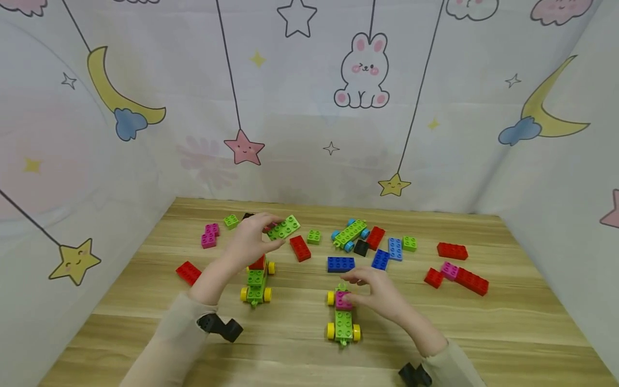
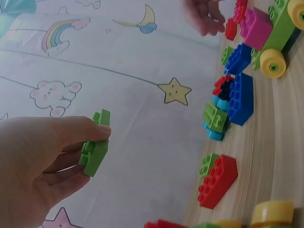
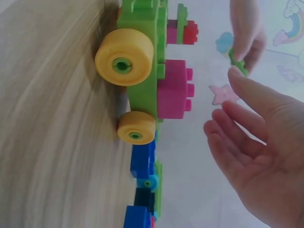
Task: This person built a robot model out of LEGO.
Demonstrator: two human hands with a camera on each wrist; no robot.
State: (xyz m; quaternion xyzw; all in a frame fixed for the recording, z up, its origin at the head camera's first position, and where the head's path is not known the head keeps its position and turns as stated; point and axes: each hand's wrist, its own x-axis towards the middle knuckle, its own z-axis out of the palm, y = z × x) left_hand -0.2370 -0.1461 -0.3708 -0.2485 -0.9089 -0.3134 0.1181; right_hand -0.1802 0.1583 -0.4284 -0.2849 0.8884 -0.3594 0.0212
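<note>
My left hand (image 1: 247, 240) is raised over the left part of the table and pinches a light green building brick (image 1: 285, 228) between thumb and fingers; in the left wrist view the brick's (image 2: 99, 151) studs face the palm. My right hand (image 1: 379, 294) hovers beside a green toy car base (image 1: 343, 327) with yellow wheels. A magenta brick (image 3: 172, 89) is mounted on this base. Thumb and fingers of the right hand are spread apart, with nothing between them. Below the left hand stands another green car base (image 1: 255, 293) with yellow wheels, carrying a red brick (image 1: 258, 263).
Behind the hands lie a green car base with blue wheels (image 1: 350, 235), a black brick (image 1: 361, 248), a blue brick (image 1: 340, 264) and a red brick (image 1: 300, 248). Joined red and magenta bricks (image 1: 450, 270) lie at right. Magenta bricks (image 1: 209, 236) and a red brick (image 1: 188, 273) are at left.
</note>
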